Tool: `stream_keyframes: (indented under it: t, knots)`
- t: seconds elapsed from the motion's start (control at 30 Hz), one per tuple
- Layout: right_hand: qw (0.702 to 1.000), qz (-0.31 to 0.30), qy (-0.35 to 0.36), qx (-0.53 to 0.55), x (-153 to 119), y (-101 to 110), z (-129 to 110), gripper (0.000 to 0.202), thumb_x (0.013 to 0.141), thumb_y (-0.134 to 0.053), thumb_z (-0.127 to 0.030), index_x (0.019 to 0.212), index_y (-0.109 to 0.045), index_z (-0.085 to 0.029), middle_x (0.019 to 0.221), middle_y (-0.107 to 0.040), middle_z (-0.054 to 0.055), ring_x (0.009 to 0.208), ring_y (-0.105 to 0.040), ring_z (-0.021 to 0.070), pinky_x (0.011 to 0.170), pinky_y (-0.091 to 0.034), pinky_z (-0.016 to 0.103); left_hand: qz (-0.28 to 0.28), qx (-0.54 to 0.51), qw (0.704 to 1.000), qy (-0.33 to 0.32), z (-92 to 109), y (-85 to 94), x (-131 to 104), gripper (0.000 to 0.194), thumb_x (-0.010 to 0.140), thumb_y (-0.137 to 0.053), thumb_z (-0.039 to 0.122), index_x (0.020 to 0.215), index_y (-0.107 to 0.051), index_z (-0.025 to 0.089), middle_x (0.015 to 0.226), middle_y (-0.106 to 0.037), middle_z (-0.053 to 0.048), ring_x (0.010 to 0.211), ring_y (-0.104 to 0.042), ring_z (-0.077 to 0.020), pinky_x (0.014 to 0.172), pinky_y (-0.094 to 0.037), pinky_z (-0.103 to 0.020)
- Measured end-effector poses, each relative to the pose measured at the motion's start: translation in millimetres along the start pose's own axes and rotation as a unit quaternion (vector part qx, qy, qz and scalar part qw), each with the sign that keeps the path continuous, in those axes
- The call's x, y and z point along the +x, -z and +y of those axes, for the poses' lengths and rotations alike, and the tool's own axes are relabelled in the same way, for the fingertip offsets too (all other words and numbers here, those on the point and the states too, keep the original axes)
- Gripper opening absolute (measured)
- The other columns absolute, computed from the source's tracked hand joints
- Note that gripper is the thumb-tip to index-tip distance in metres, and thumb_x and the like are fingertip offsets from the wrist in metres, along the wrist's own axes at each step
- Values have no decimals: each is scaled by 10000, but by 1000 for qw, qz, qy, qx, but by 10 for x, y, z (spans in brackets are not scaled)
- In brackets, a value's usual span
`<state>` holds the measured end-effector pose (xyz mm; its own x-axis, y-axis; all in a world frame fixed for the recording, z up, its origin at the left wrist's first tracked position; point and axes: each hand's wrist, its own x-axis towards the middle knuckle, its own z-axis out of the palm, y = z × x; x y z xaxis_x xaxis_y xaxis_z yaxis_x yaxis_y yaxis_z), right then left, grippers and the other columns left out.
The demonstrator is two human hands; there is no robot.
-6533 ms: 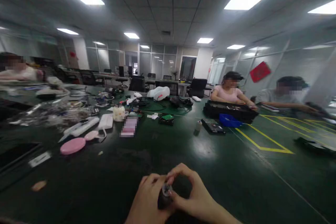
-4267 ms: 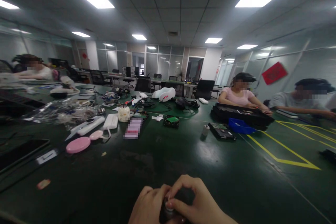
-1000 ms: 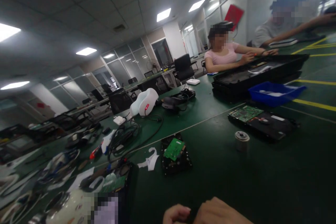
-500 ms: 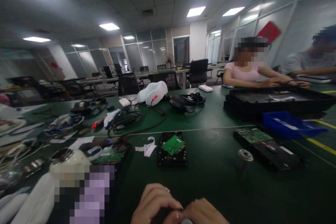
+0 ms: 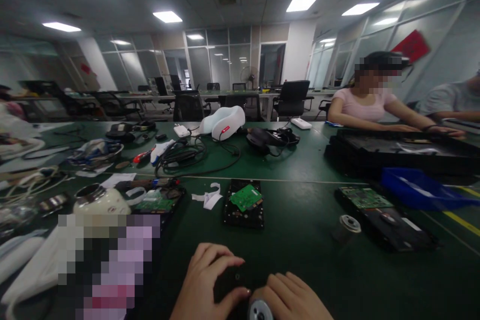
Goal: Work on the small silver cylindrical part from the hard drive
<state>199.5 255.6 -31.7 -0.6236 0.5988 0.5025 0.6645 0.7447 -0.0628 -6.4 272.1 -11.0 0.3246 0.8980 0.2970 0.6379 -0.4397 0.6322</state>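
Note:
At the front edge of the view, my right hand (image 5: 290, 297) is curled closed beside a round silver-topped metal part (image 5: 260, 310), which it appears to grip. My left hand (image 5: 213, 280) is just left of it, thumb and fingers apart in a C shape. Between those fingers is a dark area with a small ring mark; whether it is a separate part I cannot tell. Beyond my hands lies a black hard drive (image 5: 255, 220) with a loose green circuit board (image 5: 245, 197) on top. A similar silver-topped metal cylinder (image 5: 348, 227) stands to the right.
Another hard drive (image 5: 397, 230) lies at right, near a blue tray (image 5: 405, 185) and a large black tray (image 5: 345, 160). A person in pink (image 5: 365, 105) sits behind these. Torn white paper (image 5: 210, 197), coiled black cable (image 5: 180, 160) and a cream container (image 5: 108, 205) are on the left.
My left fingers have spread apart from the right hand, and more of the silver-topped part shows. The view has tilted and shifted slightly. The person in pink has lowered their hands.

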Motion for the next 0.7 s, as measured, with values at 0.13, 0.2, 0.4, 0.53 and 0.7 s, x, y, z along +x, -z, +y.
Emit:
stream_keyframes:
  t: [0.13,0.2,0.4,0.53,0.7]
  knots:
    - [998,-56,8,16,19,42,20,337,1009,-377,-442,877,-575,-202,722,-673,4,594,-603,165,569,-382,294,7,3,1000,10,-25,-29,-16,175,715,-773,189,867,-755,275,976,-668,-61,966,-594,-291,821,-525,-441]
    - [996,-78,15,38,46,88,29,252,1000,-433,-385,904,-575,-200,741,-678,0,605,-607,157,567,-379,284,7,1,1000,17,-35,-32,-22,119,724,-778,189,795,-760,283,969,-668,-55,969,-594,-292,821,-519,-441]
    - [991,-108,6,73,82,139,37,190,972,-507,-365,927,-590,-200,775,-692,-9,618,-615,147,569,-375,276,44,-118,992,-5,-17,18,-16,76,793,-744,173,772,-741,246,777,-706,-16,789,-649,-210,697,-541,-300]
    - [992,-104,2,70,74,111,39,315,941,-507,-500,910,-598,-200,762,-692,-2,617,-607,160,564,-378,292,103,-218,966,-92,120,63,29,98,877,-673,255,806,-734,228,727,-731,-19,720,-677,-179,635,-549,-248]
    - [994,-92,-2,62,68,77,30,496,954,-356,-606,770,-571,-198,661,-648,1,560,-558,160,522,-339,302,22,-236,955,-177,320,105,54,122,905,-648,281,944,-760,253,738,-771,-42,721,-709,-198,686,-567,-300]
